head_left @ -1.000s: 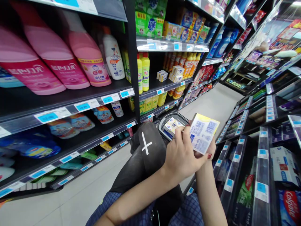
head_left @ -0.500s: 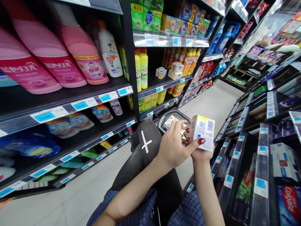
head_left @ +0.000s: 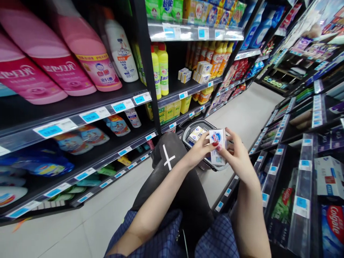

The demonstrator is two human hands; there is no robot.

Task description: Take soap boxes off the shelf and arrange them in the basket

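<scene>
Between my two hands is a small white soap box (head_left: 216, 136) with a blue and red emblem, its end turned up toward me. My left hand (head_left: 200, 148) grips its left side, the red-nailed thumb on the front. From the right, my right hand (head_left: 237, 152) closes on the box with thumb and fingers. Beneath them stands a dark plastic shopping basket (head_left: 185, 129) on the floor. Inside it lies a similar soap box (head_left: 197, 132), white and yellow. My hands and the held box hide part of the basket.
At left, shelves carry pink bottles (head_left: 61, 71) and a white Mr Muscle bottle (head_left: 122, 52). Small white soap boxes (head_left: 202, 71) sit on the middle shelf beside yellow bottles (head_left: 162, 70). Right-hand shelves (head_left: 301, 204) hold toothpaste boxes. My bent knee (head_left: 166, 150) is left of the basket.
The soap box has been turned, so its emblem end now shows instead of the barcode side. Both hands have shifted slightly, and my right hand now grips the box from the right instead of underneath.
</scene>
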